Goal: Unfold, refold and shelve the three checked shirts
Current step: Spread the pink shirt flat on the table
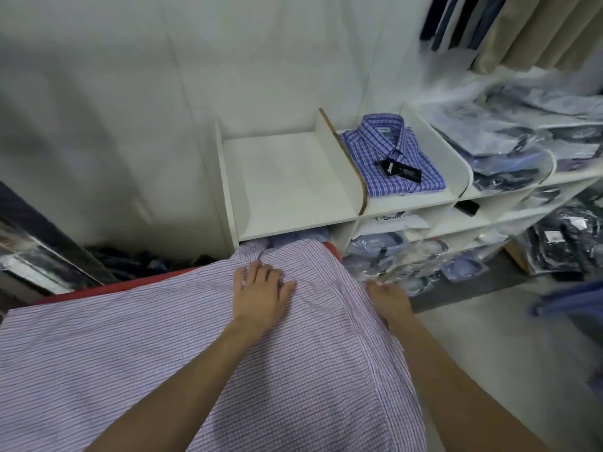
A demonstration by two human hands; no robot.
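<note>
A pink-and-white checked shirt (182, 347) lies spread out, back side up, over a red-topped table (98, 287). My left hand (261, 293) presses flat on it near the collar end, fingers apart. My right hand (390, 300) grips the shirt's right edge, its fingers partly hidden under the cloth. A folded blue checked shirt (391, 151) with a black tag lies in the right compartment of the white shelf (287, 184). The shelf's left compartment holds nothing.
Bagged shirts (509, 148) are stacked on the shelving to the right and in the cubbies below (385, 249). Dark and beige garments (489, 24) hang at top right. More bagged clothes (561, 243) lie on the floor at right.
</note>
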